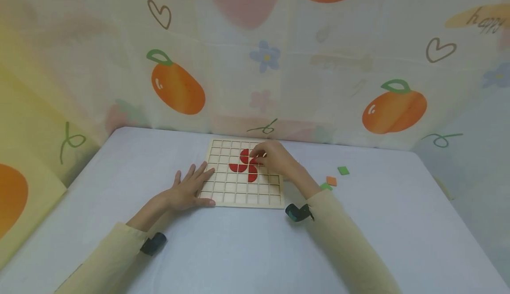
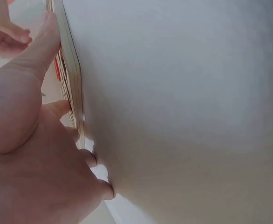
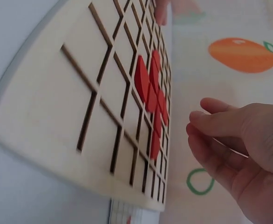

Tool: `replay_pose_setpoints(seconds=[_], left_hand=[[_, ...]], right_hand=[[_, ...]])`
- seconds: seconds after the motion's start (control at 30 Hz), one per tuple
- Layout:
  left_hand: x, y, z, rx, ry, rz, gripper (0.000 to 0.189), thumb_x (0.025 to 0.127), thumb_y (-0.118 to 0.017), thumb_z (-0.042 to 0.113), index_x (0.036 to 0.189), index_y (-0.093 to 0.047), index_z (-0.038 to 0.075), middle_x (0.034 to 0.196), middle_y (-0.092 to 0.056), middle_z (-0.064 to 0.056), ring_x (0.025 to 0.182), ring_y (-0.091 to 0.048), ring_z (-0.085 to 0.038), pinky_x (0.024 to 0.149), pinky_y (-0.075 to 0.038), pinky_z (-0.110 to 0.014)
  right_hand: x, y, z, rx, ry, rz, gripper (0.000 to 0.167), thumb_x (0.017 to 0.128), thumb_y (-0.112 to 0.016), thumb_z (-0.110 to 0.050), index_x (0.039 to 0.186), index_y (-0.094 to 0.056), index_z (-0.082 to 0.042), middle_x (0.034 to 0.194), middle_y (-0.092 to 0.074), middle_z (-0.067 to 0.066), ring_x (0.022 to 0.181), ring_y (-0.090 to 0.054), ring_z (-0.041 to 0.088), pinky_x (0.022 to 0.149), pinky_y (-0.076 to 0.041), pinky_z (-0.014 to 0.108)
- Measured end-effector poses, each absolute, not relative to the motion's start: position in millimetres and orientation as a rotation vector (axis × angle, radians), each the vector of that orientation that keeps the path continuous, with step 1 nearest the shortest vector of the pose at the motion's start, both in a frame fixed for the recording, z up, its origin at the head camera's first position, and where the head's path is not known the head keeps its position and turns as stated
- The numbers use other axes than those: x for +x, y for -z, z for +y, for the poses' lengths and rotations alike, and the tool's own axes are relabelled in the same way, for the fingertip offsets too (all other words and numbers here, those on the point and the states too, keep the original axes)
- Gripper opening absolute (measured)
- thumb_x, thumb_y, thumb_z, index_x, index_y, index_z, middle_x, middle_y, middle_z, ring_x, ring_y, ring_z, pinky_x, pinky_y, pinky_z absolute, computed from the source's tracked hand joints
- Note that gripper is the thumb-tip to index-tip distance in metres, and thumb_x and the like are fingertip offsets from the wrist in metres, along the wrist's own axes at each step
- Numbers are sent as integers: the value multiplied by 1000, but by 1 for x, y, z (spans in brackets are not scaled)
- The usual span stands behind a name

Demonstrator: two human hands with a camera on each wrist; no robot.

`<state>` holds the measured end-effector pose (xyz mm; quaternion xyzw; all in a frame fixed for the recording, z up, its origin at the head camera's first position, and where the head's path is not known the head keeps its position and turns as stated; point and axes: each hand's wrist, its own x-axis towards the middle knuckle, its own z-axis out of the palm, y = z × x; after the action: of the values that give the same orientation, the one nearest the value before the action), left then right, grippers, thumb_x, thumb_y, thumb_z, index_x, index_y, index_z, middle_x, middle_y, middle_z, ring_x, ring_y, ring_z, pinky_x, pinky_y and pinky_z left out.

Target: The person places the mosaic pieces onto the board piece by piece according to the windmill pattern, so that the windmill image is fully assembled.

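Observation:
A square wooden grid board (image 1: pixel 242 200) lies on the table. Red rounded pieces (image 1: pixel 253 173) sit in cells about its middle, set out like a pinwheel. My left hand (image 1: pixel 187 192) is spread at the board's left side, with the thumb at the near left corner and fingertips along the edge; the left wrist view shows the thumb against the board's side (image 2: pixel 71 60). Over the far right part of the board is my right hand (image 1: pixel 275 157), thumb and fingers loosely bent near the red pieces. In the right wrist view nothing shows between the right fingertips (image 3: pixel 197 117).
Right of the board lie a green tile (image 1: pixel 343 170), an orange tile (image 1: pixel 331 181) and another green tile (image 1: pixel 326 187), partly behind the right forearm. A grid-printed card (image 3: pixel 122 214) shows beyond the board's edge. A patterned cloth (image 1: pixel 263 86) hangs behind the table.

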<state>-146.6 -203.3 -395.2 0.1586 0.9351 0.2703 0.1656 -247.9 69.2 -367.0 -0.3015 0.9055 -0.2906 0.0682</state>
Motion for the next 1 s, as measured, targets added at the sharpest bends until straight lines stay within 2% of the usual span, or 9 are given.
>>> replay_pose_setpoints(seconds=[0.4, 0.63, 1.0], left_hand=[[-149, 397, -205, 454, -750, 2676, 99, 84, -72, 49, 156, -19, 6, 162, 1, -23, 145, 9, -50, 106, 14, -71], [-150, 401, -209, 460, -758, 2684, 100, 83, -72, 52, 156, -20, 6, 162, 0, -23, 145, 9, -49, 106, 14, -70], [-150, 403, -206, 451, -747, 2676, 101, 83, -71, 53, 156, -19, 8, 163, 1, -21, 145, 10, -48, 107, 14, -70]], right_hand=[[-248, 363, 125, -765, 876, 2794, 17, 91, -67, -2, 107, -73, -2, 100, -70, 7, 89, -64, 21, 77, -55, 32], [-249, 371, 155, -796, 843, 2827, 17, 89, -67, 4, 105, -72, 4, 101, -71, 15, 91, -66, 26, 83, -55, 39], [-245, 385, 220, -656, 775, 2900, 17, 90, -67, 0, 106, -72, 1, 104, -71, 15, 97, -66, 31, 86, -54, 46]])
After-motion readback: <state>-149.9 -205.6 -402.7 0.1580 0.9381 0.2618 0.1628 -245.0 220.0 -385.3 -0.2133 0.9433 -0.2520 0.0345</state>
